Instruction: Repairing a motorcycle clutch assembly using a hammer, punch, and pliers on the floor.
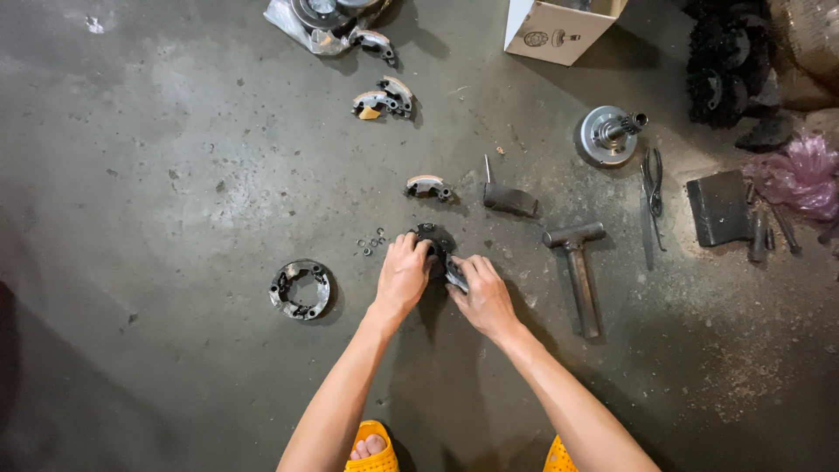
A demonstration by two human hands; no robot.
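Both hands work on a dark round metal clutch plate (434,242) lying flat on the concrete floor (175,175), dead centre of the view, just ahead of the person's yellow sandals (371,450). Left hand (404,273) lies over the plate's left rim, fingers curled down and closed on the edge. Right hand (482,293) sits at the lower right, fingers closed around a small dark curved piece (455,275) that touches the plate; exact grip partly hidden by the knuckles. The plate looks like cast or pressed steel: probably heavy for its size, fully rigid, not fragile, likely greasy and so a bit slippery. Best hold judged to be the outer rim, pinched from two opposite sides, or fingers hooked through the centre hole; the attached shoe piece looks sprung, so it may snap back. Small washers and clips (370,242) lie just left of the plate. A loose curved shoe (427,185) lies beyond it, another ring assembly (301,289) well off to the left, a hammer (578,271) to the right, pliers (652,188) further right, and a cardboard box (559,26) at the top.
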